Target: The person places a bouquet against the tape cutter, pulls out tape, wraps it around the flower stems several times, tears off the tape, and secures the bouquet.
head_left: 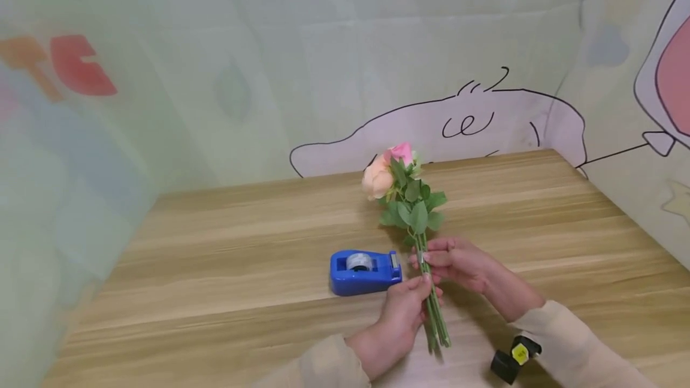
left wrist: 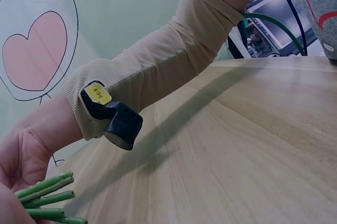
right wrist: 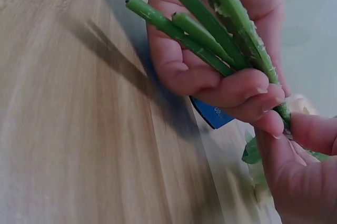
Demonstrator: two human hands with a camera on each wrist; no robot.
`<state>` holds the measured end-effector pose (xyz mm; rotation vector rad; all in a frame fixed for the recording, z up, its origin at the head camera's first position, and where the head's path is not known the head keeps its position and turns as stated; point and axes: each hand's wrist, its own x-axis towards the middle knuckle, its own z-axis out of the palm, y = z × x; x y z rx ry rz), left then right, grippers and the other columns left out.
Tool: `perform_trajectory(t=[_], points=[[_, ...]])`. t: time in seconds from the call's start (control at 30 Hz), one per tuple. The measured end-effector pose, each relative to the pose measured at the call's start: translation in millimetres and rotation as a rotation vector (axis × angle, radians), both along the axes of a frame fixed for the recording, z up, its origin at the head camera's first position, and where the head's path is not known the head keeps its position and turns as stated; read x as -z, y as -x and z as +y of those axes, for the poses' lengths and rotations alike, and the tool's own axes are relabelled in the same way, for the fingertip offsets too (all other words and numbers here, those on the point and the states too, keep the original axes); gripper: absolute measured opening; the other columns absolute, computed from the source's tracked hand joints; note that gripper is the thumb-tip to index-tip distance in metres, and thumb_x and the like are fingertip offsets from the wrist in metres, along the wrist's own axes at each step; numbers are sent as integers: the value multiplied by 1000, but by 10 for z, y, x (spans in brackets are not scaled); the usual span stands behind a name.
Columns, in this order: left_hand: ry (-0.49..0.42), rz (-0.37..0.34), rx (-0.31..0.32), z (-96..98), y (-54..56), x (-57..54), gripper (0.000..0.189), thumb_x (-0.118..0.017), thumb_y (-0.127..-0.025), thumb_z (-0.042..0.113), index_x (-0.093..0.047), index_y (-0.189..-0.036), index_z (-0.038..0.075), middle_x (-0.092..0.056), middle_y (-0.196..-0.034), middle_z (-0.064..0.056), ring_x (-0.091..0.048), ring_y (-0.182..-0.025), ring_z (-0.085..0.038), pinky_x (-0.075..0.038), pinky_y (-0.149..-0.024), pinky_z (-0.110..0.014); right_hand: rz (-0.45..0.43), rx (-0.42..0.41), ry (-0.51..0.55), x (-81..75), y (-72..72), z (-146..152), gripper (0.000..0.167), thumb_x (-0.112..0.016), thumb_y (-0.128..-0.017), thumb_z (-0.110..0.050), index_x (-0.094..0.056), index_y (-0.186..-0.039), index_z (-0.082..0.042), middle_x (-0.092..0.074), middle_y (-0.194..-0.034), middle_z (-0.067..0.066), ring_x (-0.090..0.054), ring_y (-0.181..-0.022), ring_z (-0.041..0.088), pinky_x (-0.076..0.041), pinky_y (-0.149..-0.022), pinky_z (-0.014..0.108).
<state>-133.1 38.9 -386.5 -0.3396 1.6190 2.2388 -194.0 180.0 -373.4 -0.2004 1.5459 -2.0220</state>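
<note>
A bunch of artificial flowers (head_left: pixel 417 217) with peach and pink blooms and green leaves is held at a slant over the table. My left hand (head_left: pixel 396 319) grips the lower stems, its fingers curled round them in the right wrist view. Just above it, my right hand (head_left: pixel 458 263) pinches the stems between thumb and fingers, by a shiny patch that looks like clear tape. The cut stem ends (right wrist: pixel 184 29) fan out past the left hand. Close to the left of the stems stands a blue tape dispenser (head_left: pixel 363 274) with a roll of clear tape.
A wood-grain table (head_left: pixel 215 268) lies under everything, with a printed cloth backdrop (head_left: pixel 269 76) behind and at the sides. A black wrist camera (left wrist: pixel 122 124) with a yellow label sits on the right sleeve. A screen (left wrist: pixel 276 21) and cables show beyond the table edge.
</note>
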Motion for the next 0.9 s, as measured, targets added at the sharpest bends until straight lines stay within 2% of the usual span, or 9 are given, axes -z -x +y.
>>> perform_trajectory(t=[0.2,0.37,0.47,0.6,0.67,0.9], points=[[102,72,-26,16,-22,-5,25,-55,-93,14,-66,-103,-7,-64,-75,-2,-56,-68,-10,-43,-61,-22,15,38,-40,-23,-29,3,17,-54,-90,1,-62,-104,2,-69,-92,6,-66,-88,18,-51,-83,29],[145,109,-50,28,-42,-8,24,-56,-93,13,-67,-101,-7,-64,-72,-1,-53,-68,-9,-43,-63,-23,23,83,-139,-44,-31,-24,18,-55,-88,-3,-58,-104,5,-65,-87,3,-63,-81,13,-52,-77,26],[140,124,-51,30,-51,-11,25,-57,-92,14,-67,-102,-7,-64,-72,-1,-53,-66,-8,-43,-62,-22,34,109,-189,-53,-27,-55,20,-59,-86,-7,-56,-102,6,-60,-84,1,-59,-76,11,-51,-73,25],[143,139,-54,33,-60,-11,26,-57,-92,16,-68,-99,-7,-64,-71,-1,-53,-62,-8,-42,-60,-22,38,140,-212,-58,-29,-82,3,-61,-85,-7,-60,-85,-4,-54,-72,-2,-52,-66,9,-49,-66,23],[144,142,-57,35,-63,-9,26,-58,-92,16,-68,-98,-7,-64,-70,-1,-52,-61,-7,-41,-60,-22,36,151,-212,-56,-31,-89,8,-61,-85,-5,-61,-77,-9,-52,-67,-3,-50,-62,8,-49,-63,23],[67,106,-45,51,-64,-1,30,-55,-94,19,-65,-109,-6,-67,-74,-2,-57,-63,-8,-42,-61,-22,31,150,-184,-43,-17,-106,3,-61,-84,-3,-63,-84,-5,-57,-74,-1,-53,-64,8,-48,-62,20]])
